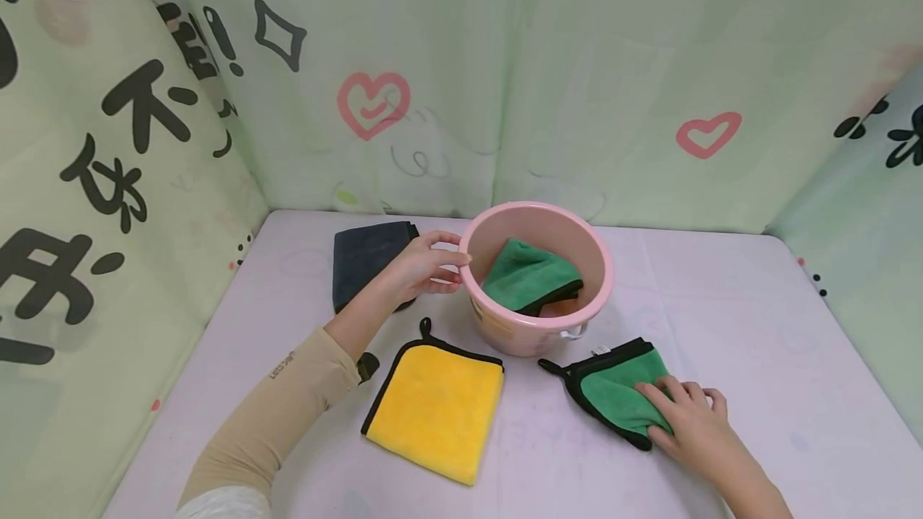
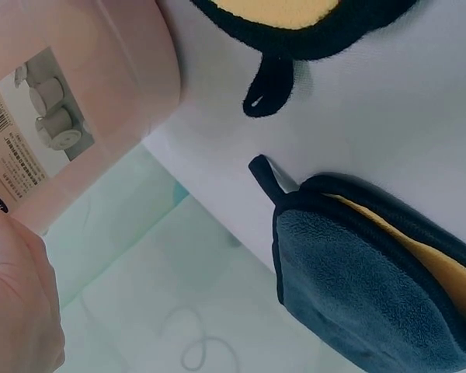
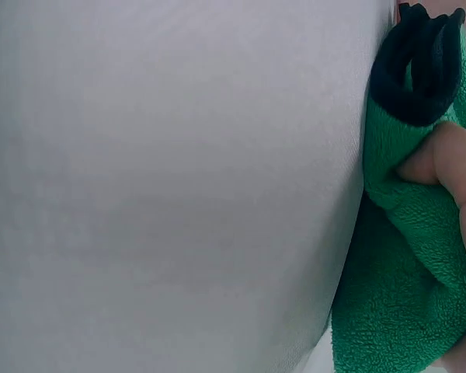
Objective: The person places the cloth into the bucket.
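Observation:
My left hand (image 1: 431, 265) holds the left rim of a pink plastic bucket (image 1: 515, 336); the left wrist view shows a printed label (image 2: 43, 116) on the bucket's side. Inside the bucket lies a folded green towel (image 1: 530, 275) with black edging. To the right of the bucket, my right hand (image 1: 695, 427) grips the right end of another green towel (image 1: 620, 387), folded, with a black border and hanging loop. Close up in the right wrist view, the green cloth (image 3: 408, 280) bunches under the fingers.
A folded yellow towel (image 1: 436, 411) with black trim lies in front of the bucket. Behind my left forearm is a dark grey-blue folded towel (image 1: 368, 259), its yellow inner side showing in the left wrist view. A printed pale green curtain (image 1: 577, 70) surrounds the white table (image 1: 779, 343).

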{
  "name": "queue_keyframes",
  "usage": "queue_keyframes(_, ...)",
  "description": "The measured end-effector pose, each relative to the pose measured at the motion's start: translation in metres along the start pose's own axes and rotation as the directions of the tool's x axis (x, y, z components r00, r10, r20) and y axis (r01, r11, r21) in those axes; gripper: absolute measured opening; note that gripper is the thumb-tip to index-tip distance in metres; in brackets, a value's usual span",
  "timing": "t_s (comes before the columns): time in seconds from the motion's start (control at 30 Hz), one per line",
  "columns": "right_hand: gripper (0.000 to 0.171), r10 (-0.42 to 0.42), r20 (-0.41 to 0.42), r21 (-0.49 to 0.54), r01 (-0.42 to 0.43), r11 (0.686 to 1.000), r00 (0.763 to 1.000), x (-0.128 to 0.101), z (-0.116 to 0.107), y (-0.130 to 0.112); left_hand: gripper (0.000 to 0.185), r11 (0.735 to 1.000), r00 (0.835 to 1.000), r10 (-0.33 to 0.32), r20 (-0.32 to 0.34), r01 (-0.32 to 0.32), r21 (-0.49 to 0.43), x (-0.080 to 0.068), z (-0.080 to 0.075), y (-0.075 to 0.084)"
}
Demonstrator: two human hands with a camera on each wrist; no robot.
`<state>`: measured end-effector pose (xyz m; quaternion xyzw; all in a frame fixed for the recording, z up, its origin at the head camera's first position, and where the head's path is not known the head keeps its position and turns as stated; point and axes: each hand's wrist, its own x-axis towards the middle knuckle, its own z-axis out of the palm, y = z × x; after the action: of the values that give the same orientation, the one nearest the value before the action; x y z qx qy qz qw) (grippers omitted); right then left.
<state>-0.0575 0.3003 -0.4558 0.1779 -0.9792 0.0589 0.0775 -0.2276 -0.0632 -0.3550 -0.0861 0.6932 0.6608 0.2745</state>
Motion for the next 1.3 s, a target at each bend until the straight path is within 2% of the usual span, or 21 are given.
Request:
queue_keyframes(0.37,0.05,-0.037,-0.102,-0.026,0.035,0.999,0.994,0.001,-0.004,0.003,0.043,1.0,1.0,-0.011,-0.002,0.011,0.012,0.0,0.001,0.0)
queue_keyframes(0.63,0.045,-0.036,-0.135,-0.014,0.035,0.999,0.99,0.006,-0.022,0.008,0.042,1.0,1.0,-0.007,0.0,0.007,0.01,0.001,0.0,-0.001)
queue_keyframes(0.83,0.053,-0.024,-0.161,-0.018,0.021,1.0,0.987,0.012,-0.039,0.012,0.042,1.0,1.0,-0.002,0.002,0.002,0.006,0.0,-0.001,-0.001)
queue_keyframes(0.9,0.037,-0.028,-0.18,-0.013,0.026,1.0,0.983,0.013,-0.045,0.014,0.042,1.0,1.0,0.0,0.003,0.0,0.005,0.0,0.0,0.0)
queue_keyframes(0.93,0.035,-0.03,-0.191,-0.009,0.028,1.0,0.981,0.014,-0.048,0.015,0.042,1.0,1.0,0.002,0.004,-0.002,0.004,0.0,0.0,0.0)
queue_keyframes(0.97,0.04,-0.032,-0.207,-0.005,0.032,0.999,0.978,0.015,-0.051,0.015,0.042,1.0,1.0,0.004,0.005,-0.004,0.004,0.0,0.0,0.0)
queue_keyframes(1.07,0.071,-0.035,-0.242,0.002,0.036,0.999,0.97,0.017,-0.061,0.017,0.042,1.0,1.0,0.007,0.012,-0.007,0.0,0.0,-0.001,0.0)
queue_keyframes(1.3,0.067,-0.043,-0.293,0.008,0.048,0.999,0.955,0.027,-0.088,0.022,0.043,1.0,1.0,-0.002,0.007,0.002,0.004,0.001,-0.001,-0.001)
